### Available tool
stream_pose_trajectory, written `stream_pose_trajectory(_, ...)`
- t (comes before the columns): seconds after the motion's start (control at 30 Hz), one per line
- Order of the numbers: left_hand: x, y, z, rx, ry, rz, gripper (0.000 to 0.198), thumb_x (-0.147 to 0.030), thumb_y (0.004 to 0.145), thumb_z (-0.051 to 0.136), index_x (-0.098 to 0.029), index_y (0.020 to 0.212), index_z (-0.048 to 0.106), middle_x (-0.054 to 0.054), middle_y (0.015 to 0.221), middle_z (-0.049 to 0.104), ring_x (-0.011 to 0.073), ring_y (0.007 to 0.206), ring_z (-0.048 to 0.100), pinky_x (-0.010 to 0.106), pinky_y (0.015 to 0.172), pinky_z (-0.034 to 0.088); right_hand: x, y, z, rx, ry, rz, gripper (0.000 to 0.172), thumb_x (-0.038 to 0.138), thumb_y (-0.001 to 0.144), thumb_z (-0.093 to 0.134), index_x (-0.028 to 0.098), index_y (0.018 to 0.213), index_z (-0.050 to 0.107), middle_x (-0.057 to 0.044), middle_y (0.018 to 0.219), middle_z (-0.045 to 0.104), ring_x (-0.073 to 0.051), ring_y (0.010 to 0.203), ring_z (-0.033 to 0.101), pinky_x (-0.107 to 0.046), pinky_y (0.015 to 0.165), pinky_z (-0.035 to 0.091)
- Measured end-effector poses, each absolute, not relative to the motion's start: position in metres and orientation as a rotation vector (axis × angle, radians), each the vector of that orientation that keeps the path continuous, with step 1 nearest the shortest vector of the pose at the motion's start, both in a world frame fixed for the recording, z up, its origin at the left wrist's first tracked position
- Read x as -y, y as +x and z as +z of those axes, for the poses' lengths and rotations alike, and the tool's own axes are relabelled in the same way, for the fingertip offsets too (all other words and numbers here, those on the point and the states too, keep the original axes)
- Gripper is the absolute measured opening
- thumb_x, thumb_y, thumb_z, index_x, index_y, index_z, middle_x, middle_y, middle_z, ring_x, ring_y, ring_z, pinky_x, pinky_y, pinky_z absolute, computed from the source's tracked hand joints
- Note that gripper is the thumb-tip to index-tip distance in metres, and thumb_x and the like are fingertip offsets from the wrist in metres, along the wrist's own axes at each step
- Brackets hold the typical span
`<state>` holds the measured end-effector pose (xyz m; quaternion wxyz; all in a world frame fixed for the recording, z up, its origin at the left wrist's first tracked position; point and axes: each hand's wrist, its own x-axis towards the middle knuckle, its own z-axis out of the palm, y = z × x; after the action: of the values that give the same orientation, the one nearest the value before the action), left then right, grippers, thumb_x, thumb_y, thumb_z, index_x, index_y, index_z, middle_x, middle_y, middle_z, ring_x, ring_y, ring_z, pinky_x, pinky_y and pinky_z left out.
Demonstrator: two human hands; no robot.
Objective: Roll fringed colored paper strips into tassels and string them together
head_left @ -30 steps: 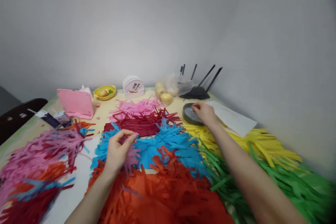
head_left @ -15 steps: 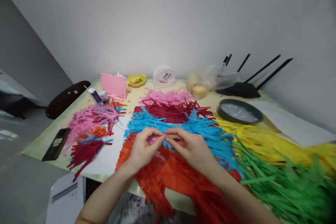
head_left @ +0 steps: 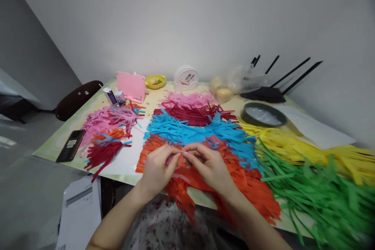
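My left hand (head_left: 159, 168) and my right hand (head_left: 206, 164) meet fingertip to fingertip above the orange fringed strips (head_left: 249, 181). Both are closed in a pinch on a small pink strip (head_left: 169, 159), which shows beneath the left fingers; most of it is hidden. Just beyond the hands lie blue fringed strips (head_left: 175, 129), with dark red (head_left: 190, 115) and pink (head_left: 190, 99) fringe behind them. Some orange strips hang over the table's front edge, below the hands.
Left on the table (head_left: 52, 144) are mixed tassels (head_left: 102, 150), a phone (head_left: 70, 146), small cartons (head_left: 114, 97) and a pink tablet case (head_left: 131, 86). Right are yellow strips (head_left: 275, 140), green strips (head_left: 316, 183), a dark round dish (head_left: 249, 119) and a black router (head_left: 265, 94).
My head view has shifted, so the table sits slightly higher and further right at its left side. Both hands stay pinched together, with the orange fringe now more spread out under them.
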<state>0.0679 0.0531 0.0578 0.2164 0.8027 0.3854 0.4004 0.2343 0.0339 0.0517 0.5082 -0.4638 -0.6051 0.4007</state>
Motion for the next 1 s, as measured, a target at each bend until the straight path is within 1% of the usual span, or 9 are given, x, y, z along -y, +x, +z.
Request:
stream_pose_trajectory(0.17, -0.050, 0.067, 0.055, -1.125, 2.308, 1.042, 0.018, -0.022, 0.093, 0.051, -0.017, 0.081, 0.064, 0.005, 0.076, 0.066, 0.0154, 0.070, 0.061, 0.025, 0.066, 0.043, -0.026, 0.232, 0.051, 1.579, -1.209, 0.796, 0.015, 0.032, 0.090, 0.057, 0.021, 0.085, 0.065, -0.003, 0.071, 0.069, -0.016, 0.062, 0.065, -0.025, 0.059, 0.052)
stream_pose_trajectory(0.33, -0.050, 0.070, 0.049, -0.995, 1.746, 1.061, 0.011, -0.028, 0.089, 0.060, -0.017, 0.088, 0.062, 0.003, 0.079, 0.069, 0.0151, 0.073, 0.066, 0.024, 0.068, 0.049, -0.027, 0.229, 0.046, 1.339, -1.139, 1.008, 0.020, 0.041, 0.086, 0.062, 0.021, 0.088, 0.065, -0.001, 0.068, 0.066, -0.015, 0.057, 0.062, -0.024, 0.051, 0.051)
stream_pose_trajectory(0.47, -0.048, 0.077, 0.044, -0.941, 1.464, 1.100, 0.018, -0.032, 0.084, 0.066, -0.016, 0.081, 0.059, 0.001, 0.072, 0.066, 0.0125, 0.060, 0.065, 0.022, 0.057, 0.050, -0.030, 0.226, 0.043, 1.177, -1.064, 1.238, 0.030, 0.049, 0.079, 0.068, 0.021, 0.084, 0.061, 0.005, 0.054, 0.053, -0.009, 0.039, 0.045, -0.020, 0.036, 0.037)
stream_pose_trajectory(0.53, -0.047, 0.080, 0.042, -0.930, 1.439, 1.124, 0.020, -0.034, 0.084, 0.066, -0.016, 0.078, 0.059, -0.001, 0.066, 0.063, 0.0109, 0.052, 0.062, 0.021, 0.053, 0.048, -0.031, 0.225, 0.043, 1.161, -1.050, 1.285, 0.034, 0.054, 0.078, 0.066, 0.021, 0.082, 0.059, 0.007, 0.050, 0.047, -0.007, 0.035, 0.036, -0.019, 0.034, 0.030)
stream_pose_trajectory(0.6, -0.046, 0.083, 0.041, -0.918, 1.427, 1.142, 0.019, -0.034, 0.085, 0.064, -0.017, 0.080, 0.059, -0.001, 0.064, 0.062, 0.0103, 0.050, 0.061, 0.021, 0.051, 0.047, -0.032, 0.225, 0.045, 1.169, -1.059, 1.252, 0.036, 0.056, 0.079, 0.064, 0.021, 0.081, 0.057, 0.007, 0.051, 0.047, -0.007, 0.037, 0.038, -0.020, 0.036, 0.031)
stream_pose_trajectory(0.67, -0.046, 0.084, 0.040, -0.902, 1.447, 1.136, 0.017, -0.033, 0.088, 0.062, -0.017, 0.084, 0.060, 0.001, 0.071, 0.065, 0.0112, 0.056, 0.063, 0.021, 0.056, 0.049, -0.032, 0.227, 0.047, 1.174, -1.085, 1.171, 0.035, 0.055, 0.079, 0.065, 0.021, 0.082, 0.058, 0.005, 0.055, 0.050, -0.010, 0.045, 0.047, -0.021, 0.044, 0.039)
stream_pose_trajectory(0.73, -0.047, 0.083, 0.039, -0.892, 1.496, 1.111, 0.015, -0.031, 0.090, 0.058, -0.016, 0.089, 0.060, 0.003, 0.076, 0.067, 0.0124, 0.062, 0.065, 0.023, 0.061, 0.051, -0.033, 0.230, 0.048, 1.180, -1.097, 1.125, 0.033, 0.053, 0.079, 0.066, 0.021, 0.083, 0.060, 0.005, 0.054, 0.048, -0.012, 0.050, 0.051, -0.023, 0.050, 0.042)
stream_pose_trajectory(0.87, -0.047, 0.082, 0.036, -0.946, 1.589, 1.119, 0.014, -0.030, 0.092, 0.057, -0.017, 0.089, 0.060, 0.001, 0.071, 0.065, 0.0126, 0.064, 0.065, 0.022, 0.062, 0.049, -0.034, 0.237, 0.044, 1.291, -1.088, 1.195, 0.026, 0.045, 0.082, 0.066, 0.019, 0.084, 0.062, 0.009, 0.052, 0.033, -0.008, 0.045, 0.037, -0.021, 0.047, 0.035)
stream_pose_trajectory(1.0, -0.047, 0.086, 0.034, -0.950, 1.541, 1.121, 0.014, -0.031, 0.091, 0.059, -0.017, 0.089, 0.059, 0.001, 0.072, 0.066, 0.0130, 0.064, 0.066, 0.022, 0.062, 0.050, -0.032, 0.239, 0.042, 1.305, -1.141, 1.077, 0.023, 0.042, 0.086, 0.062, 0.019, 0.085, 0.062, 0.009, 0.054, 0.033, -0.009, 0.047, 0.034, -0.022, 0.048, 0.032)
